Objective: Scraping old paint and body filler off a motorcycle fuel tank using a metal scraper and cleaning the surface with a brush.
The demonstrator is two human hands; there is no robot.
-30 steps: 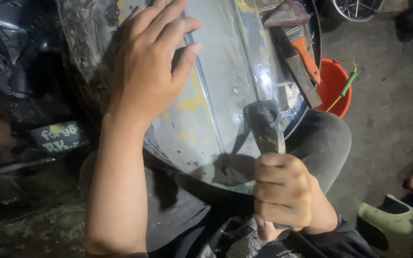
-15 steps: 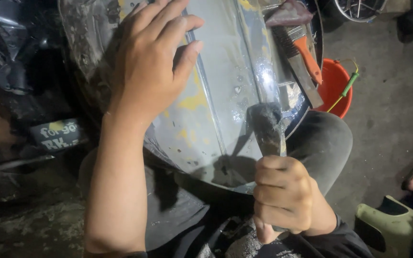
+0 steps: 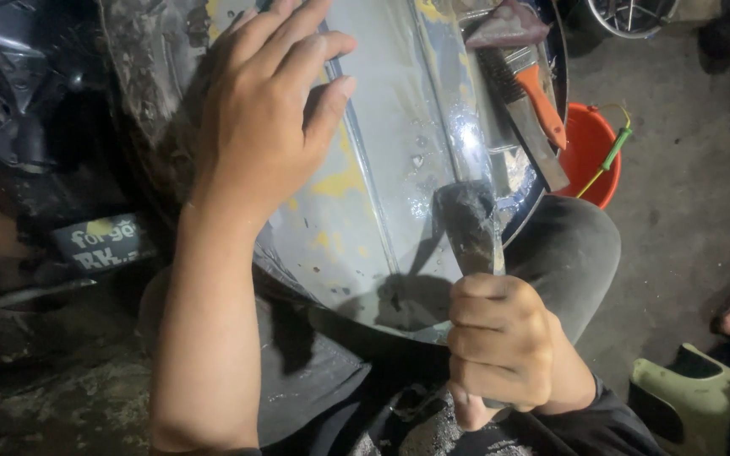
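The left hand (image 3: pixel 272 118) lies flat, fingers spread, on the curved grey sanded metal panel (image 3: pixel 382 203) across the lap, while the right hand (image 3: pixel 500 346) clenches a grimy tool handle (image 3: pixel 466 224) against its near edge, an orange bucket (image 3: pixel 589 152) standing on the concrete floor (image 3: pixel 686 194) far right.

Two hands: left hand (image 3: pixel 268 127), right hand (image 3: pixel 500 346). One curved metal panel (image 3: pixel 382 194). One dark-tipped tool (image 3: pixel 466 224). One orange-handled paintbrush (image 3: pixel 525 93). One orange bucket (image 3: pixel 589 156). One green boot (image 3: pixel 694 397).
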